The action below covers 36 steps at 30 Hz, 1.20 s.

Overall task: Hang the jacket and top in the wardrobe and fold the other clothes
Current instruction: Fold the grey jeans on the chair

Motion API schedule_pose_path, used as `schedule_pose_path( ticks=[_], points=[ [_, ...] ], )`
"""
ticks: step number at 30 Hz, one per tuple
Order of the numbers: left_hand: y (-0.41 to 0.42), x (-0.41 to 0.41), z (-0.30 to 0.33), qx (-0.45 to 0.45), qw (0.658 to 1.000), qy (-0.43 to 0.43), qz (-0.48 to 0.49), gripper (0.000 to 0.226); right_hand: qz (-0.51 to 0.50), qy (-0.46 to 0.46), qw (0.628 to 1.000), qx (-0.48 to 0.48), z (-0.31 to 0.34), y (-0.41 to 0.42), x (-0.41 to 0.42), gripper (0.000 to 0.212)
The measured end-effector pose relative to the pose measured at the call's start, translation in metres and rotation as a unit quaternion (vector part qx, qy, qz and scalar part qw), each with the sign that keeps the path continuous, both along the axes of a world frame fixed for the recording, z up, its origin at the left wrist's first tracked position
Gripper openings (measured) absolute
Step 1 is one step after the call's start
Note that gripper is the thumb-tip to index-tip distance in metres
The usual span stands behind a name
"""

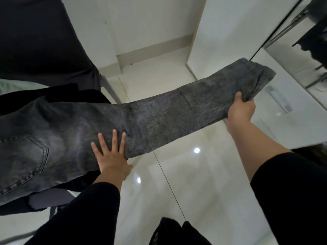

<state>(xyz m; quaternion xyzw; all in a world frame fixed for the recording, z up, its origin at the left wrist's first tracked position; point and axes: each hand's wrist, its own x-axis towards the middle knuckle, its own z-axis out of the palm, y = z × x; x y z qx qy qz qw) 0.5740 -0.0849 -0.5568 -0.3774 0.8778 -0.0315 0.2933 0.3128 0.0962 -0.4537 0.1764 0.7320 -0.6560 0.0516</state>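
Note:
Dark grey washed jeans (150, 117) stretch from the left edge to the upper right, their seat and back pocket (26, 156) lying at the left on dark clothing. My left hand (110, 154) lies flat with spread fingers on the thigh part. My right hand (241, 110) grips the leg near its hem (261, 75) and holds it lifted above the floor. A black garment (35, 32) hangs over a chair back at the upper left.
Glossy white floor tiles (185, 174) fill the middle. A grey metal chair leg (109, 89) stands beside the jeans. A mirrored wardrobe door (300, 59) is at the right, reflecting a dark garment. More black cloth (169, 230) lies at the bottom edge.

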Motion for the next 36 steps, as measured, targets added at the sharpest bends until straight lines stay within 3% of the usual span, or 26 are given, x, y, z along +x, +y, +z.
schedule_pose_path(
  ticks=[4,7,9,12,15,18,22,27,31,36],
  points=[
    [0.023,-0.017,0.011,0.009,0.988,0.154,-0.003,0.111,0.016,-0.023,0.999,-0.037,0.003,-0.002,0.002,0.037],
    [0.036,-0.041,0.0,0.08,0.994,0.064,-0.028,0.112,0.058,-0.018,0.996,-0.061,0.01,-0.018,0.011,0.021],
    [0.031,-0.056,-0.003,0.169,0.985,0.014,0.042,0.116,0.088,-0.013,0.993,-0.074,0.016,-0.036,0.023,0.006],
    [0.008,-0.062,0.001,0.254,0.958,0.048,0.124,0.117,0.125,0.008,0.989,-0.082,0.023,-0.067,0.043,0.005],
    [-0.007,-0.059,0.007,0.329,0.922,0.135,0.15,0.118,0.167,0.015,0.979,-0.118,0.034,-0.1,0.067,0.009],
    [-0.015,-0.055,0.022,0.456,0.815,0.261,0.245,0.099,0.212,0.017,0.968,-0.133,0.047,-0.133,0.095,0.008],
    [-0.051,-0.034,0.072,0.552,0.63,0.36,0.412,0.046,0.266,0.063,0.956,-0.104,0.064,-0.181,0.144,0.036],
    [-0.121,0.038,0.128,0.64,0.418,0.471,0.441,0.075,0.376,0.148,0.913,-0.055,0.084,-0.238,0.232,0.034],
    [-0.157,0.105,0.16,0.612,0.313,0.546,0.48,0.076,0.48,0.193,0.856,0.01,0.087,-0.275,0.314,0.038],
    [-0.198,0.203,0.15,0.59,0.219,0.615,0.475,0.057,0.588,0.303,0.743,0.102,0.082,-0.315,0.403,0.053]
  ],
)
